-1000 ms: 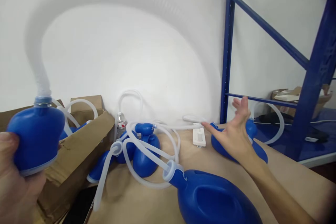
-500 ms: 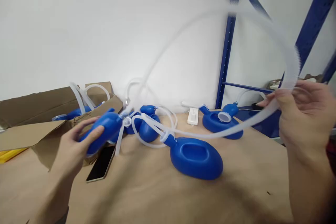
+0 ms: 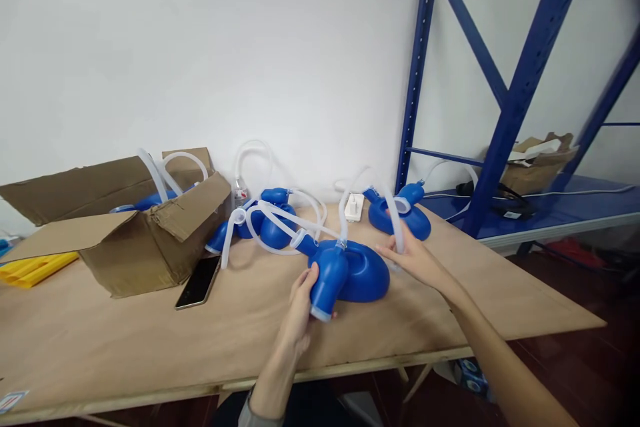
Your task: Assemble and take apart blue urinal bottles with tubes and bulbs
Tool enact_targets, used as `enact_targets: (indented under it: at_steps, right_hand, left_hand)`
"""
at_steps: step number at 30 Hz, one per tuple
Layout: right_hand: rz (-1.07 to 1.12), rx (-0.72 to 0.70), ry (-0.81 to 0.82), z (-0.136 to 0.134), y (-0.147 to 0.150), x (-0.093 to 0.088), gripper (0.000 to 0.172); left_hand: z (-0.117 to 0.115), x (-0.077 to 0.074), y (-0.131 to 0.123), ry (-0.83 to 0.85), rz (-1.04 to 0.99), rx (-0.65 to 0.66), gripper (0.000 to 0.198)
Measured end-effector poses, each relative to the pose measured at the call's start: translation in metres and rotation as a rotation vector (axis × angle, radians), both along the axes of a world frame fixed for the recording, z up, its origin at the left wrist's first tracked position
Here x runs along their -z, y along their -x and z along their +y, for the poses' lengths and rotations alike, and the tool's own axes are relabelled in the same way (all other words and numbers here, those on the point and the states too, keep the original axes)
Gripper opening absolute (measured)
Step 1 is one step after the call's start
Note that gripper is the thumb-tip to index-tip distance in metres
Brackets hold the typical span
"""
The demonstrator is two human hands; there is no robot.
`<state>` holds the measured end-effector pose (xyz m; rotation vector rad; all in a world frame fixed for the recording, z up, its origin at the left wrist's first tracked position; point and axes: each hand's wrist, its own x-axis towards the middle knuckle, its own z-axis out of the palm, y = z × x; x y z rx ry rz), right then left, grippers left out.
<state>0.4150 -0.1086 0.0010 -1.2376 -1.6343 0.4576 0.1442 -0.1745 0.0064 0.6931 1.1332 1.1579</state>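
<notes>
My left hand point(image 3: 300, 307) is closed around a blue urinal cup point(image 3: 331, 273), its pale-rimmed mouth tilted down toward me. A translucent hose point(image 3: 343, 213) rises from the cup's neck, arcs over and drops to my right hand point(image 3: 411, 255). Those right fingers pinch the hose above the table. Just behind the cup lies a blue urinal bottle point(image 3: 373, 273) on its side, partly hidden, with a white-collared neck pointing left. Further back, more blue urinal bottles point(image 3: 277, 230) lie among looped hoses. Another blue bottle point(image 3: 417, 223) with a cup on it rests at the back right.
An open cardboard box point(image 3: 145, 253) with blue parts and hoses stands on the left. A phone point(image 3: 199, 280) lies beside it, near yellow material point(image 3: 37, 270). A white power strip point(image 3: 355, 207) sits by the wall. Blue shelving point(image 3: 505, 120) borders the table's right side.
Both hands have moved inward and lower, bringing the cup from the left to in front of the bottle. The wide hose loop has become a smaller arch. The view now takes in more table.
</notes>
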Motion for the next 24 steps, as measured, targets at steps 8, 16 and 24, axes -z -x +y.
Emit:
enact_targets:
  at_steps: [8, 16, 24]
  right_hand:
    - [0.019, -0.288, 0.058, 0.024, 0.033, 0.019, 0.054]
    - [0.086, -0.078, -0.033, -0.013, 0.048, 0.041, 0.046]
    - [0.089, 0.212, -0.207, -0.069, 0.044, 0.057, 0.042]
  left_hand:
    - [0.026, -0.02, -0.018, 0.119, -0.098, 0.044, 0.048]
    - [0.052, -0.029, -0.048, -0.017, 0.045, 0.098, 0.046]
    - [0.041, -0.028, -0.062, -0.085, 0.115, 0.259, 0.043]
